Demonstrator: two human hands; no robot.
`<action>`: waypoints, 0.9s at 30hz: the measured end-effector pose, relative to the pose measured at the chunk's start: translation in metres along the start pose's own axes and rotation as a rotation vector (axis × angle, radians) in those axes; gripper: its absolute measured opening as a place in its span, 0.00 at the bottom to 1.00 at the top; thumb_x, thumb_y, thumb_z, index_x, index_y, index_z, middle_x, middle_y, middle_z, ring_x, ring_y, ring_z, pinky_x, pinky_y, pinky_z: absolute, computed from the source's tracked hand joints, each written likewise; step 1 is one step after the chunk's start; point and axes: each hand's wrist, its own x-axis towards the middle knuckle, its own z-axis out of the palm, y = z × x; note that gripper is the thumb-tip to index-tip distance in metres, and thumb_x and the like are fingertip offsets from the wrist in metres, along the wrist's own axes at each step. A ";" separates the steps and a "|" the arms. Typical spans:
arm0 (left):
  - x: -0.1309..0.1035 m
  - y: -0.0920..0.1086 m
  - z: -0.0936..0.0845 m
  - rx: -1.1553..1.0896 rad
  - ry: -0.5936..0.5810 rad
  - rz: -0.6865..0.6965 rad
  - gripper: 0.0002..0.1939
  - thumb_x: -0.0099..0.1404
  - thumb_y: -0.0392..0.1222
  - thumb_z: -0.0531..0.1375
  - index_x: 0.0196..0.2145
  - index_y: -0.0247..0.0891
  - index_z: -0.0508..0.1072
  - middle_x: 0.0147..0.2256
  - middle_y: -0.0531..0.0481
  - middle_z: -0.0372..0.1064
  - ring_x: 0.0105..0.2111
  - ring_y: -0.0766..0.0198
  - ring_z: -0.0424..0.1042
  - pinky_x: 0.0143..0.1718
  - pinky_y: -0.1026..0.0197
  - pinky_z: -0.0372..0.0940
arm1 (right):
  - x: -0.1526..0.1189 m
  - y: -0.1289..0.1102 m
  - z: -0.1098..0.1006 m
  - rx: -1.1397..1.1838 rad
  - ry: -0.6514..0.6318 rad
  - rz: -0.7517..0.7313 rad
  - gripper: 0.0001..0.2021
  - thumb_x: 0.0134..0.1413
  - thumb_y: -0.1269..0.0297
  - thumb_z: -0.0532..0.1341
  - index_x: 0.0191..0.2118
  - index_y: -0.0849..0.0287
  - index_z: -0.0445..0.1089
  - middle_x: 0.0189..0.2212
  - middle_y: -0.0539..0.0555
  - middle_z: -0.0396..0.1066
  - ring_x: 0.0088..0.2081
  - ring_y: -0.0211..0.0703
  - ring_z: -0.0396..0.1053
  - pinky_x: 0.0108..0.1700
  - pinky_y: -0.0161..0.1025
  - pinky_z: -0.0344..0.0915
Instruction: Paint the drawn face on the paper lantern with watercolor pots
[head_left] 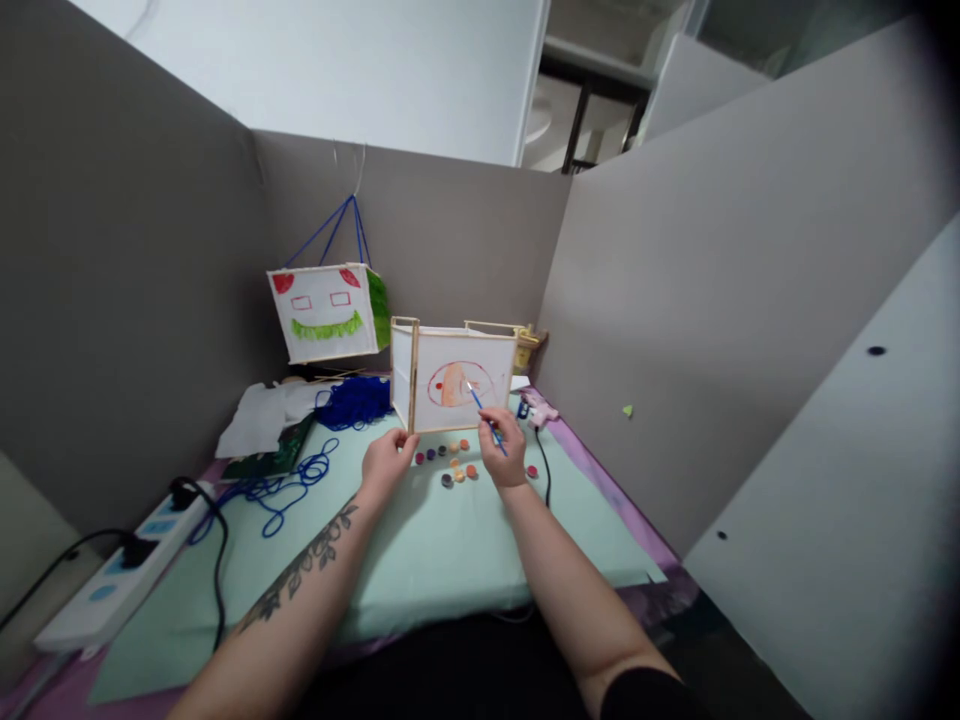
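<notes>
A box-shaped lantern [457, 345] with a thin wooden frame and white panels stands tilted in front of me. Its near panel carries a red-outlined fish, partly filled with orange. With fingers closed, my left hand [387, 464] grips the frame's lower left corner. In my right hand [503, 447] is a slim blue paintbrush [477, 398], its tip against the fish or very close to it. Between my hands, several small paint pots [459, 476] are spread on the pale green cloth [420, 570]; one red pot [532, 471] sits right of my right wrist.
A finished-looking lantern [326, 345] with a painted face hangs at back left. Blue cord [356, 402] is heaped below it, with white sheets [262, 420] alongside. A power strip [124, 570] lies at left, and a pink glue gun [541, 409] at right. Grey partitions [480, 230] enclose the table.
</notes>
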 end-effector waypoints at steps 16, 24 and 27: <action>0.002 -0.001 0.000 -0.020 0.001 -0.004 0.15 0.60 0.53 0.53 0.27 0.39 0.70 0.27 0.53 0.71 0.28 0.64 0.67 0.28 0.65 0.52 | -0.006 0.002 0.000 -0.056 -0.159 0.099 0.09 0.57 0.63 0.56 0.35 0.59 0.73 0.29 0.54 0.73 0.34 0.41 0.69 0.36 0.38 0.65; 0.001 0.000 -0.001 -0.030 -0.001 -0.001 0.15 0.60 0.52 0.53 0.27 0.39 0.70 0.26 0.53 0.71 0.27 0.64 0.67 0.28 0.65 0.53 | -0.007 0.002 -0.006 -0.110 -0.023 0.001 0.09 0.57 0.65 0.55 0.38 0.58 0.71 0.32 0.55 0.73 0.34 0.42 0.69 0.37 0.39 0.66; 0.002 -0.001 0.000 -0.025 0.000 0.002 0.15 0.60 0.52 0.53 0.27 0.39 0.70 0.26 0.53 0.71 0.27 0.64 0.67 0.27 0.65 0.53 | -0.005 0.004 -0.005 -0.100 -0.092 -0.013 0.09 0.57 0.65 0.56 0.39 0.58 0.72 0.34 0.55 0.74 0.36 0.42 0.70 0.40 0.40 0.66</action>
